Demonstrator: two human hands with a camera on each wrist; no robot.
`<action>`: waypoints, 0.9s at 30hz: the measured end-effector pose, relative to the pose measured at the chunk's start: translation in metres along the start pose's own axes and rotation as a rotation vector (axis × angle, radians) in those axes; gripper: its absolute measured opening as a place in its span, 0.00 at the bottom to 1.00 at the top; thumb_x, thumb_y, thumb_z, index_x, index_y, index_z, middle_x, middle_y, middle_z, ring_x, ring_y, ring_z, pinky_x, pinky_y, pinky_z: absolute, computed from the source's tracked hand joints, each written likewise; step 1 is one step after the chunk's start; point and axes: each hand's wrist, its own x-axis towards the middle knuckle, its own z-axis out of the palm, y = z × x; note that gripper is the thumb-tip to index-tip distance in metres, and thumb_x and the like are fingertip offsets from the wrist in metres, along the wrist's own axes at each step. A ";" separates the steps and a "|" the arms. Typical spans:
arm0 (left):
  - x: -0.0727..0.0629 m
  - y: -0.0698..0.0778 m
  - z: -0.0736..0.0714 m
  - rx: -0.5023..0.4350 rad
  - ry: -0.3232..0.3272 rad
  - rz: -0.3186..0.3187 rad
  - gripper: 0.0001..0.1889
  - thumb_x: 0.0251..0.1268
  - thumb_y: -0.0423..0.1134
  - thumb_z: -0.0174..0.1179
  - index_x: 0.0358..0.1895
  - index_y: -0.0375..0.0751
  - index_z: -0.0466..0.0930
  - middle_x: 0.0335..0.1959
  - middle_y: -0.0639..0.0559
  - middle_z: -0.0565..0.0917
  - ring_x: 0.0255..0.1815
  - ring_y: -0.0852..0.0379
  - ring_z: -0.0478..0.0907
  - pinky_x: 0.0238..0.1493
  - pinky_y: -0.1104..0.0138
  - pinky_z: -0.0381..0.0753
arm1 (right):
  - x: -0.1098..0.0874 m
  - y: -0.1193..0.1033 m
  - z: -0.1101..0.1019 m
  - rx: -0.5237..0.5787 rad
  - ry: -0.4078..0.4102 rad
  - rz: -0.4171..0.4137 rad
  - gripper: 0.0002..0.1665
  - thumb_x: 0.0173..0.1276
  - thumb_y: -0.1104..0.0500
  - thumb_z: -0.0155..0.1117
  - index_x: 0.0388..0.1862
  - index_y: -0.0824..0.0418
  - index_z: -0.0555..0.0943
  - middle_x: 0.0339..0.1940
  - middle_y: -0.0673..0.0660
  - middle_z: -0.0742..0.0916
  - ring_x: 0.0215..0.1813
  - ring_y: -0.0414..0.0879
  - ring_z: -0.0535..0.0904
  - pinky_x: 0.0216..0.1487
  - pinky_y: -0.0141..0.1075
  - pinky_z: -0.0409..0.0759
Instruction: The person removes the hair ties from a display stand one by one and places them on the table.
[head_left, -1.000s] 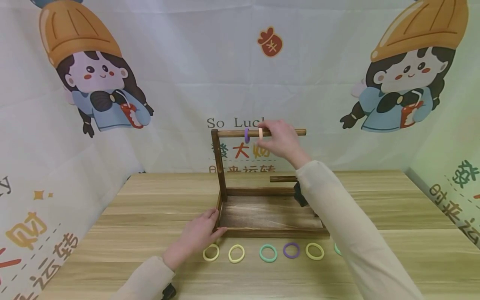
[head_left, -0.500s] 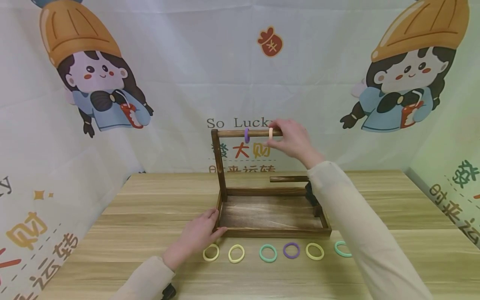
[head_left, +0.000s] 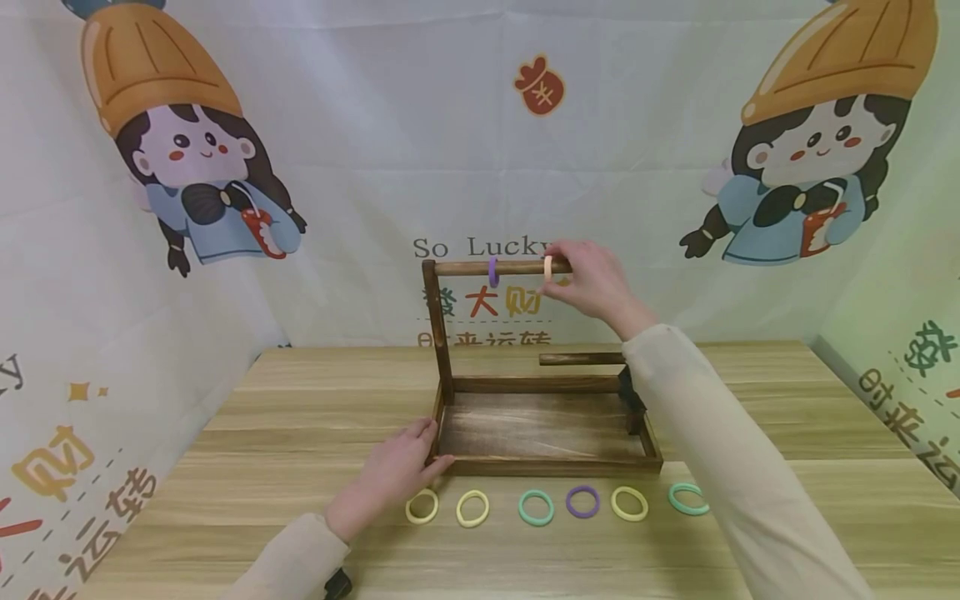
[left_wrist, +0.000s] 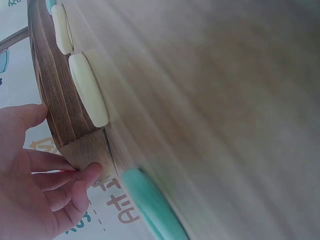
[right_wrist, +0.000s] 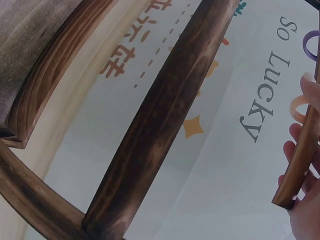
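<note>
In the head view, my right hand (head_left: 596, 282) pinches a peach ring (head_left: 548, 270) at the upper bar (head_left: 517, 267) of a dark wooden rack. The right wrist view shows this peach ring (right_wrist: 298, 107) around the bar, whose free end sticks out past the fingers. Further in, a purple ring (head_left: 492, 272) hangs on the same bar. My left hand (head_left: 393, 467) grips the front left corner of the rack's tray base (head_left: 555, 465). Thumb and fingers lie on either side of that corner in the left wrist view.
A lower bar (head_left: 577, 359) juts leftward from the rack's right side, partly behind my sleeve. Along the tray's front, several rings lie on the table, among them a yellow ring (head_left: 472, 508), a green ring (head_left: 536, 507) and another purple ring (head_left: 582, 502). A printed cloth hangs behind.
My right hand has moved rightward along the upper bar with the peach ring, away from the purple ring there. My left hand has stayed at the tray's corner.
</note>
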 end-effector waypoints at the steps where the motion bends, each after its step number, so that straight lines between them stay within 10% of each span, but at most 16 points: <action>1: 0.000 0.000 0.000 0.000 0.000 0.000 0.32 0.59 0.52 0.53 0.56 0.25 0.66 0.55 0.34 0.68 0.50 0.38 0.69 0.41 0.50 0.74 | -0.001 0.001 0.000 0.006 0.005 0.003 0.29 0.51 0.50 0.69 0.48 0.64 0.75 0.43 0.57 0.81 0.45 0.51 0.72 0.50 0.46 0.66; 27: 0.000 0.001 0.002 -0.012 0.011 0.003 0.32 0.59 0.52 0.54 0.56 0.25 0.66 0.55 0.34 0.69 0.50 0.38 0.69 0.42 0.50 0.74 | -0.029 0.042 -0.017 0.110 0.074 0.066 0.27 0.55 0.55 0.65 0.50 0.68 0.72 0.45 0.61 0.78 0.47 0.54 0.71 0.46 0.48 0.69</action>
